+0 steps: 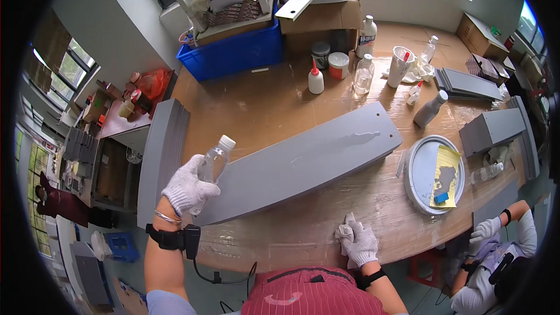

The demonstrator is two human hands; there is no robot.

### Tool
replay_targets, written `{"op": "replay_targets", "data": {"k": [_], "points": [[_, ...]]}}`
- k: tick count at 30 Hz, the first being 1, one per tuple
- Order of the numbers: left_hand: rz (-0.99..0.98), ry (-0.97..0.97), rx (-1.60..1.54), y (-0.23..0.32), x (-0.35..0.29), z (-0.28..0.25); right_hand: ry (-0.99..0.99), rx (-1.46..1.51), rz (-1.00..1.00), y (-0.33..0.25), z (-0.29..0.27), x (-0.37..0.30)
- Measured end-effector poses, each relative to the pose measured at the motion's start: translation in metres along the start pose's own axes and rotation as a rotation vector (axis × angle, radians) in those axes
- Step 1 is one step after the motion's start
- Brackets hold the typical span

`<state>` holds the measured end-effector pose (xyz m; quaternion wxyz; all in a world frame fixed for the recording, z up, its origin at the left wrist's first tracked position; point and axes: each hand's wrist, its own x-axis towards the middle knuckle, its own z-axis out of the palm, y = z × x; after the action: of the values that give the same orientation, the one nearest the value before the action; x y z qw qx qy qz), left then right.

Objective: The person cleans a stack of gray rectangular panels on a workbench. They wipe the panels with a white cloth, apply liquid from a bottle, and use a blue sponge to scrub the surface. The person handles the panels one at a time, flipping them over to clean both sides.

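My left hand (191,185), in a white knitted glove, is wrapped round a clear plastic bottle (215,162) with a white cap. The bottle is tilted slightly, above the left end of a long grey panel (291,157). That panel lies slantwise across the table, with a wet-looking streak near its far right end and small holes at that end. My right hand (360,245), also gloved, is closed on a crumpled whitish cloth (346,232) at the table's front edge, apart from the panel.
Right of the panel stands a round tin (412,181) with a yellow sheet and blue block on its lid. A grey bottle (430,109), several other bottles and a blue crate (233,49) stand farther back. Grey panels (166,157) are stacked at left. A co-worker (496,268) sits at lower right.
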<state>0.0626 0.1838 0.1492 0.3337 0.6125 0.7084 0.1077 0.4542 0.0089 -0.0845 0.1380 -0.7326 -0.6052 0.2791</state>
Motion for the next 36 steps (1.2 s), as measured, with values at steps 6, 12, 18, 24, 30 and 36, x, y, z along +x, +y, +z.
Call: {"op": "replay_targets", "data": {"k": [6, 12, 18, 24, 30, 36], "points": [[-0.081, 0.43, -0.757, -0.166, -0.05, -0.008, 0.089, -0.018, 0.078, 0.007, 0.019, 0.003], [-0.17, 0.662, -1.018, -0.274, -0.05, 0.062, 0.277, 0.575, 0.316, 0.015, -0.011, 0.018], [-0.101, 0.641, -1.052, -0.332, -0.038, 0.124, 0.55, 0.827, -0.044, -0.077, -0.156, 0.044], [-0.196, 0.794, -0.874, -0.303, -0.072, 0.098, 0.489, 0.644, -0.21, -0.203, -0.165, 0.085], [0.385, 0.73, -0.311, -0.147, -0.093, 0.067, 0.265, -0.177, -0.792, -0.3, -0.061, 0.093], [0.417, 0.598, 0.316, -0.082, -0.031, 0.097, 0.156, -0.353, -0.735, -0.263, -0.062, 0.122]]}}
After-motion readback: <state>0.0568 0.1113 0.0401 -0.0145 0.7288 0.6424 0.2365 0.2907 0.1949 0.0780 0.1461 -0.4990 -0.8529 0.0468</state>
